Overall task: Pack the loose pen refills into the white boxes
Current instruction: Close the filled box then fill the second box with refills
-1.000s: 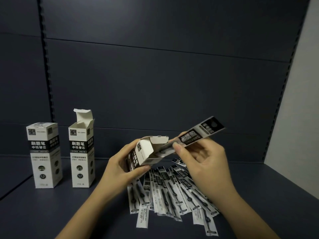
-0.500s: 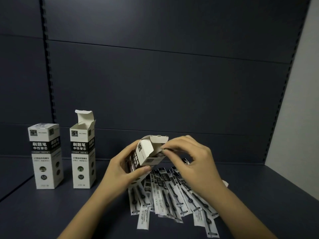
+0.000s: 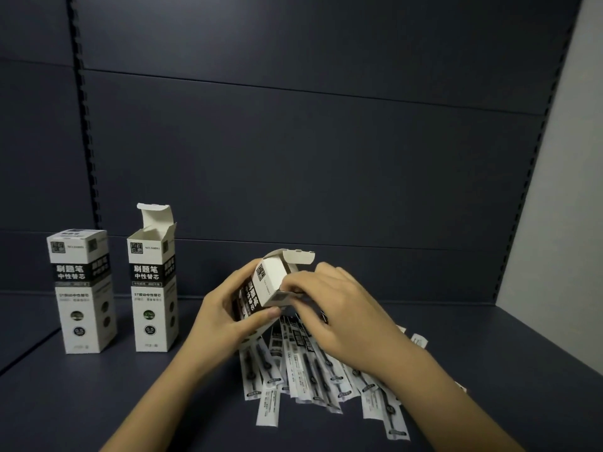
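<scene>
Now left hand [image 3: 225, 316] grips the tilted white card box [image 3: 266, 285], flap up. Right hand [image 3: 332, 316] fingertips pinch at its mouth. Flat sleeved refills [image 3: 303, 370] fan out below it.

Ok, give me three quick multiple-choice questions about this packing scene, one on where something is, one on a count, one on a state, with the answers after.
1. Where do the loose refills lie?
A. on the dark shelf under the hands
B. inside the closed box
C. on top of the standing boxes

2. How many white boxes stand upright at the left?
A. one
B. two
C. four

3. What is the top flap of the held box doing?
A. taped shut
C. torn off
B. standing open

Answers: 1 A, they fan out under the right hand. 2 B, closed box and open-topped box. 3 B, the flap is raised while the left hand grips the box.
</scene>
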Available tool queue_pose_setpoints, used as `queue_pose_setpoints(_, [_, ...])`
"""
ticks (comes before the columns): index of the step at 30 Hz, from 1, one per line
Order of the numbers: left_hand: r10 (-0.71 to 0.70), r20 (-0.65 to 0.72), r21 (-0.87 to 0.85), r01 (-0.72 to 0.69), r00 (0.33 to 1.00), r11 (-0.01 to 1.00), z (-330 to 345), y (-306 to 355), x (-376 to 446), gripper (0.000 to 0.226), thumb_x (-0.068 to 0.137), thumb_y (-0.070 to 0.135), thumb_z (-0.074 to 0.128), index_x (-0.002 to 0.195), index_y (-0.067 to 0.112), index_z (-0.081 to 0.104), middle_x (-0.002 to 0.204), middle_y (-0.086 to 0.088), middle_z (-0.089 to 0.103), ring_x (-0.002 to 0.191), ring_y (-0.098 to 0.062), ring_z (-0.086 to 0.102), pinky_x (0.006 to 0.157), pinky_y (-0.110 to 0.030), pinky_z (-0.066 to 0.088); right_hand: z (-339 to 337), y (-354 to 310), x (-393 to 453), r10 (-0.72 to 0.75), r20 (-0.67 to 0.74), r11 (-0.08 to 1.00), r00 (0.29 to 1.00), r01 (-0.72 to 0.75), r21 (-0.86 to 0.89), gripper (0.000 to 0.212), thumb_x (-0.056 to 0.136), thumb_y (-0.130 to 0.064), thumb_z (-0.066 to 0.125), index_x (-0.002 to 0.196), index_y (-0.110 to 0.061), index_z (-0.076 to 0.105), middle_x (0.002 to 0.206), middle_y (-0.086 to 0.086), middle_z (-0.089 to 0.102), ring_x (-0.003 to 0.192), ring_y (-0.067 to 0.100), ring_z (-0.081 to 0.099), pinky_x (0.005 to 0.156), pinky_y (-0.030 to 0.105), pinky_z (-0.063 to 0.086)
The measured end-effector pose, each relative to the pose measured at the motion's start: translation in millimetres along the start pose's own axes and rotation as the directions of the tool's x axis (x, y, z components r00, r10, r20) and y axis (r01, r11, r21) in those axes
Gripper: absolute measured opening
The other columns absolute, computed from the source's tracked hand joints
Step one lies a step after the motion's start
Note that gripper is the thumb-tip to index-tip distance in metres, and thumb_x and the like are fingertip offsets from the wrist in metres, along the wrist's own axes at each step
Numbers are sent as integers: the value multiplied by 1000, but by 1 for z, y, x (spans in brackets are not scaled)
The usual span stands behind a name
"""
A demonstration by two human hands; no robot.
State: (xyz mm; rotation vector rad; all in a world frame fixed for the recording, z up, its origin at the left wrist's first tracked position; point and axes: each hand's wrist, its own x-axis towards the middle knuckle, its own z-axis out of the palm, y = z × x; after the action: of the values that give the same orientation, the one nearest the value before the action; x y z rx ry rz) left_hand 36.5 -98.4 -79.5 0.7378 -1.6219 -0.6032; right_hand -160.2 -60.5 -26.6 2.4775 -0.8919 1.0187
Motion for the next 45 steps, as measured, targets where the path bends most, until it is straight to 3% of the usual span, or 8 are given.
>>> queue_pose_setpoints(7, [-8, 26, 3, 8, 1000, 1000, 1, 0, 0, 72, 70, 16, 85, 116, 64, 58, 126, 18, 66, 124, -6, 59, 98, -16, 48, -7, -7, 0, -93, 9, 972, 996, 93, -216, 15, 89, -21, 62, 102, -18, 55, 75, -9, 53, 69, 6, 30, 61, 29, 48])
queue_pose_setpoints(13, [-16, 27, -6, 16, 1000, 1000, 0, 0, 0, 72, 67, 17, 85, 126, 45, 56, 130, 21, 64, 127, -3, 56, 104, -19, 45, -22, 8, -17, 116, 49, 965, 992, -124, 233, 28, 94, -29, 54, 122, -30, 55, 97, -8, 58, 82, 10, 55, 76, 32, 52])
queue_pose_setpoints(19, [-29, 13, -16, 29, 1000, 999, 1, 2, 0, 73, 66, 17, 85, 126, 45, 55, 128, 23, 65, 126, -2, 57, 104, -18, 45, -15, 44, -41, 569, -146, 731, 809, -416, 541, 14, 89, -7, 68, 87, -20, 66, 84, 1, 71, 72, 26, 61, 69, 35, 53])
queue_pose_setpoints(24, [-21, 3, -16, 21, 1000, 1000, 1, 1, 1, 72, 66, 17, 89, 118, 59, 60, 129, 20, 65, 125, -3, 58, 103, -17, 46, 16, 88, -68, 752, 124, 616, 648, -757, 220, 8, 88, -21, 72, 82, -24, 67, 79, -6, 67, 69, 5, 59, 68, 23, 49])
queue_pose_setpoints(30, [-35, -1, -16, 35, 999, 999, 1, 2, 1, 70, 64, 21, 89, 117, 58, 61, 127, 22, 66, 123, -1, 59, 99, -14, 47, 23, 100, -85, 773, 343, 568, 534, -823, 1, 31, 87, -45, 70, 106, -22, 66, 105, -10, 64, 97, 4, 58, 81, 18, 42])
queue_pose_setpoints(36, [-52, -6, -19, 52, 999, 998, 1, 1, 1, 71, 64, 16, 79, 125, 42, 55, 125, 26, 66, 124, 0, 58, 101, -13, 46, 4, 108, -103, 801, 379, 496, 463, -868, 13, 30, 83, -41, 76, 104, -23, 66, 96, -8, 64, 80, 2, 59, 66, 12, 42])
queue_pose_setpoints(40, [-62, -7, -18, 61, 998, 998, 2, 2, 0, 70, 63, 17, 79, 124, 42, 55, 123, 27, 66, 121, 2, 60, 97, -12, 47, 5, 111, -106, 815, 354, 496, 460, -868, -13, 21, 83, -25, 79, 99, -20, 67, 89, -7, 61, 73, 2, 57, 58, 9, 39])
queue_pose_setpoints(45, [-67, -2, -10, 67, 998, 998, 1, 1, 0, 71, 64, 19, 80, 126, 44, 55, 126, 24, 65, 123, 0, 59, 100, -15, 47, 3, 102, -97, 791, 180, 570, 585, -811, 130, 7, 87, -19, 75, 86, -24, 71, 69, -10, 59, 55, -1, 49, 56, 10, 39])
